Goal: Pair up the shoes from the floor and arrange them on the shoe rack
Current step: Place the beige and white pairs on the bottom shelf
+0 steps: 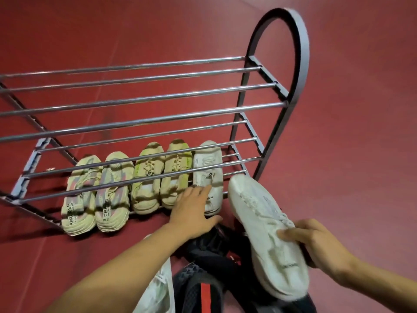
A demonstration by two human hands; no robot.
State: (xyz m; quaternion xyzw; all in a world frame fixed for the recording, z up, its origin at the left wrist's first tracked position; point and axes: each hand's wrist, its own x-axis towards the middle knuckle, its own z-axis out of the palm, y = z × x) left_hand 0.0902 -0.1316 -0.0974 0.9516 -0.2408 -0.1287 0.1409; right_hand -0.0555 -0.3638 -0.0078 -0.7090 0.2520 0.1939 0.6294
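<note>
Right hand [316, 242] fingers are gripping the white shoe [268, 233], toe aiming at 11 o'clock toward its mate [208, 175] on the rack [297, 64]; left hand [194, 211] is resting open beside it

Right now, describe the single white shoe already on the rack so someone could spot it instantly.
Find the metal shoe rack and look at its bottom shelf, where five shoes stand in a row. The white shoe is at the right end, under the left hand. Unlike the beige and yellow-trimmed pairs beside it, it is plain white and has no partner yet.
</note>
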